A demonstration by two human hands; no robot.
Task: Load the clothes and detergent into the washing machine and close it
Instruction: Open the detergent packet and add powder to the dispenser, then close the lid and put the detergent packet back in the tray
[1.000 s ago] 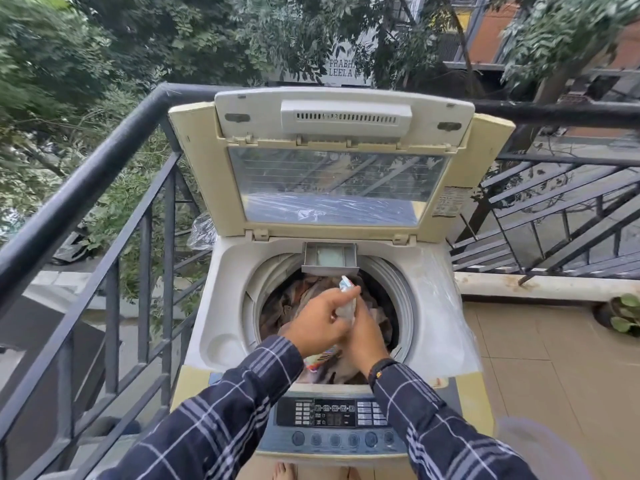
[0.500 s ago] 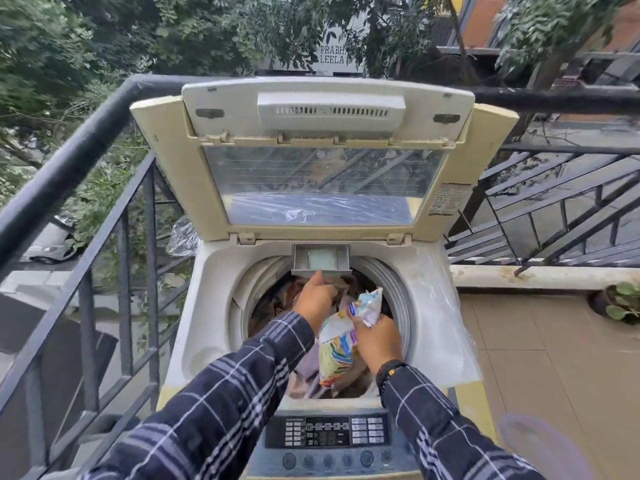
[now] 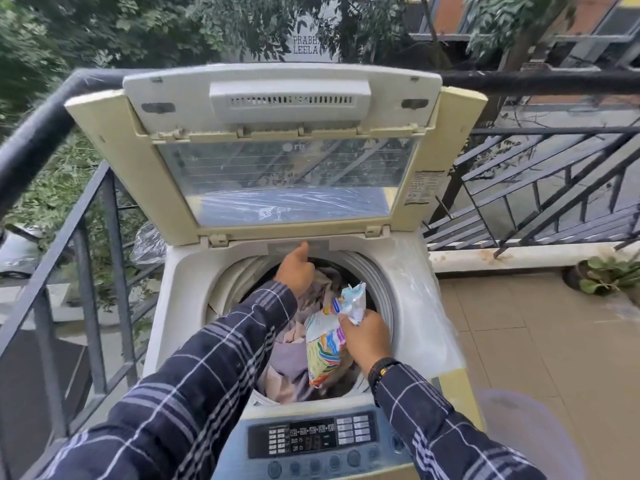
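Washing machine (image 3: 194, 289) on balcony, lid (image 3: 277, 161) propped fully up behind drum, so opening stays free for loading. Clothes (image 3: 294, 368) already heaped inside drum. Right hand (image 3: 367, 336) over drum's right half, fingers (image 3: 346, 322) clenched on detergent packet (image 3: 325, 344) near its torn top, packet hanging bottom-down over clothes, likely to keep powder from spilling. Left hand (image 3: 294, 268) at drum's rear rim, loosely curled, grasping nothing, thumb against detergent drawer (image 3: 298, 245) front, which sits flush with rear rim; probably pushing it home. Remaining: drop lid. Control panel (image 3: 311, 438) in front of drum untouched.
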